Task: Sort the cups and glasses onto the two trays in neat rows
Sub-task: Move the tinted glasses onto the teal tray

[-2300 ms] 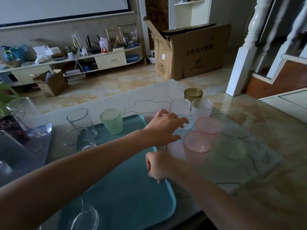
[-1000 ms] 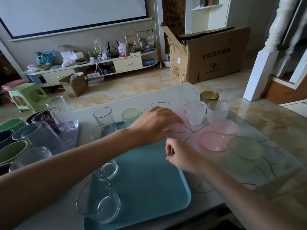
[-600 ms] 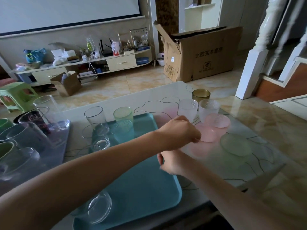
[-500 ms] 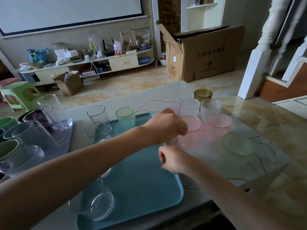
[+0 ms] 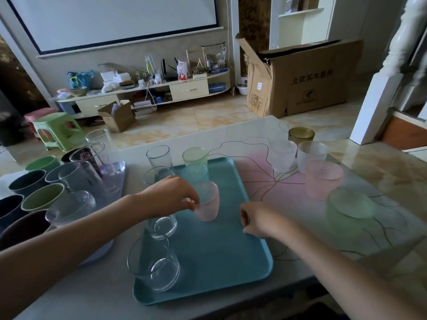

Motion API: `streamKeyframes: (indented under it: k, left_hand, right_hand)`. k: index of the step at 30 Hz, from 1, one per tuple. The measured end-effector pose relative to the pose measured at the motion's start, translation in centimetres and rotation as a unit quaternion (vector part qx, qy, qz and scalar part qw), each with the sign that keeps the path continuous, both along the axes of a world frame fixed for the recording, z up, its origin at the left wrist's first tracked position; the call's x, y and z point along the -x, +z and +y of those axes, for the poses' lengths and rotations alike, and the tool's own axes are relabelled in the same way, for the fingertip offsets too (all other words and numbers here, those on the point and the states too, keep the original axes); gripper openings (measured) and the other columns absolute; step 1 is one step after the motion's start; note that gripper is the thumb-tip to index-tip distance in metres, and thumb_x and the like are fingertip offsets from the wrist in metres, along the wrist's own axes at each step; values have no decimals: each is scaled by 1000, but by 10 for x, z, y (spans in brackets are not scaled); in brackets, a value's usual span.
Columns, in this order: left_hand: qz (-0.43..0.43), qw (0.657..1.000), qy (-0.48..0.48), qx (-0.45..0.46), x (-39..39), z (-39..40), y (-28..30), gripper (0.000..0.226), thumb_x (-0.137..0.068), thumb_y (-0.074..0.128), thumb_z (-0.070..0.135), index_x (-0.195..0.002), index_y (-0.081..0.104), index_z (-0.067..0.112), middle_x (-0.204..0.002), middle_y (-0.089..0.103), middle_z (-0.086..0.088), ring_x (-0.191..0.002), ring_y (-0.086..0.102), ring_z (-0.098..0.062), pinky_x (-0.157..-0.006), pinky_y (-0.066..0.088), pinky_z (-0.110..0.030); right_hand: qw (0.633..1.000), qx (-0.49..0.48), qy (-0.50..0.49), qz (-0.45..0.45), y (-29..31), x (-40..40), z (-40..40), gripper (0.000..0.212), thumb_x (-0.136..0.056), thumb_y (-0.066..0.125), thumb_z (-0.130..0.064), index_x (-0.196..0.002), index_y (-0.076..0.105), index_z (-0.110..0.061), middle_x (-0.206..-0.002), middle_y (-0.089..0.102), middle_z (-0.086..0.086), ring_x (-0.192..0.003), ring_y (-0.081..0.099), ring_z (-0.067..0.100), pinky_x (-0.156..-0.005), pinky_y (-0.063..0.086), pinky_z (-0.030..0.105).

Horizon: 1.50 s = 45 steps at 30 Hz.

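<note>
My left hand (image 5: 169, 195) grips the rim of a frosted pink glass (image 5: 208, 203) that stands on the teal tray (image 5: 233, 255). On that tray a clear glass column (image 5: 157, 269) runs along the left side, with a teal glass (image 5: 196, 173) and a green glass (image 5: 194, 155) at the far end. My right hand (image 5: 256, 219) hovers loosely curled at the tray's right rim, holding nothing. To the right on the table stand another pink glass (image 5: 323, 179), a green glass (image 5: 349, 209), two frosted white glasses (image 5: 283, 154) and an amber glass (image 5: 300, 135).
A grey tray (image 5: 115, 181) at the left holds several mugs (image 5: 42, 197) and tall clear glasses (image 5: 76, 179). The table's near edge runs just below the teal tray. Beyond the table are a cardboard box (image 5: 307, 84), a low shelf and a green stool (image 5: 57, 130).
My left hand carried a pink glass from the group on the right over to the teal tray and set it behind the teal glass. My right hand stayed by the tray's right edge.
</note>
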<state>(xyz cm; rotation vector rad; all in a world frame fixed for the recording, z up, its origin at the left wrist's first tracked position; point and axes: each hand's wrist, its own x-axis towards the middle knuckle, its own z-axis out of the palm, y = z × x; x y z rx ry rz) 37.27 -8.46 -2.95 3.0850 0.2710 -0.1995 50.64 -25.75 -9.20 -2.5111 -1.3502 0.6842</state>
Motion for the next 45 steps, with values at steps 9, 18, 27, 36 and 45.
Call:
streamKeyframes:
  k: [9, 18, 27, 36, 45]
  left_hand:
    - [60, 997, -21, 50, -18, 3, 22, 41, -74, 74, 18, -114, 66, 22, -103, 61, 13, -94, 51, -1, -76, 27, 5]
    - [-76, 992, -51, 89, -151, -39, 29, 44, -85, 59, 6, -127, 54, 17, -130, 57, -3, -116, 53, -17, -97, 38, -21]
    - [-109, 993, -1, 34, -245, -74, -37, 30, -90, 55, 15, -120, 56, 15, -119, 62, -6, -110, 56, -25, -91, 41, -34]
    - [-144, 982, -71, 100, -185, -51, 10, 4, -82, 63, 10, -86, 62, 11, -90, 65, -1, -80, 53, -16, -71, 39, -24]
    - [-33, 990, -87, 110, -11, -41, 32, 9, -79, 67, 18, -86, 66, 23, -87, 69, 11, -83, 61, -3, -80, 47, -25]
  right_hand:
    - [1000, -19, 10, 7, 1, 0, -4, 27, -82, 59, -4, -69, 43, -21, -71, 48, -7, -73, 49, 15, -49, 32, 15]
    - [1000, 7, 13, 6, 3, 2, -3, 12, -84, 60, -5, -84, 55, -16, -103, 66, 8, -89, 61, 23, -71, 48, 31]
    - [997, 62, 53, -2, -4, -9, 6, 24, -87, 63, -9, -110, 59, -5, -113, 64, 16, -103, 62, 30, -84, 51, 33]
    - [995, 59, 77, -2, -1, -11, 6, 12, -85, 63, -9, -93, 54, -10, -110, 65, 15, -94, 62, 28, -74, 47, 31]
    - [997, 50, 53, 9, 5, 0, -2, 12, -85, 67, -15, -87, 54, -16, -91, 58, 1, -81, 53, 17, -53, 36, 19]
